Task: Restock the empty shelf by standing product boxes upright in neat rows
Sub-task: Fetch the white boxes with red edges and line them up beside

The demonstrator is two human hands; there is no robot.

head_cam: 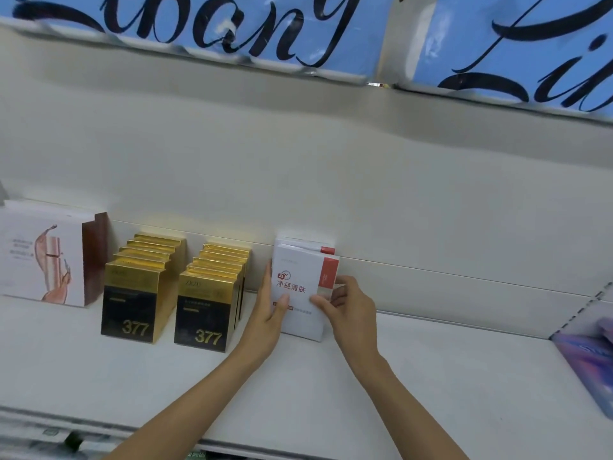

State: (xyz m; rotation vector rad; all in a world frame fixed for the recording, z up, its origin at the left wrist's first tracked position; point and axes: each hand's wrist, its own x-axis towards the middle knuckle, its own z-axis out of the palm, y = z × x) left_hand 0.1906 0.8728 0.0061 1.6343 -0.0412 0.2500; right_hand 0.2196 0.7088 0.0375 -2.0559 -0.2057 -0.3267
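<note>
Together, both hands framed a white box with red Chinese lettering (303, 290) that stood upright on the white shelf (431, 376), roughly at its middle. The left hand (270, 313) lay along the box's left edge with its fingers fairly straight and its thumb pressed against the front face. The right hand (348, 305) gripped the box's right side, thumb on the front near the lower corner and fingers curled round the edge. A second white box with a red corner (320, 248) stood directly behind the first, its top showing just above it, close to the shelf's back wall (431, 200).

To the left of the white boxes, two rows of black-and-gold boxes stood upright, each front one marked 377: the nearer row (207, 310) sat just beside the left hand, and the farther row (134, 302) stood a little apart from it. Farther left, a larger white carton with a reddish-brown side (49, 257) stood near the frame's edge. At the far right, a purple package (593, 360) lay beyond a shelf divider (577, 313). Above the shelf hung blue banners with black script lettering (232, 31), running across the top of the view.
</note>
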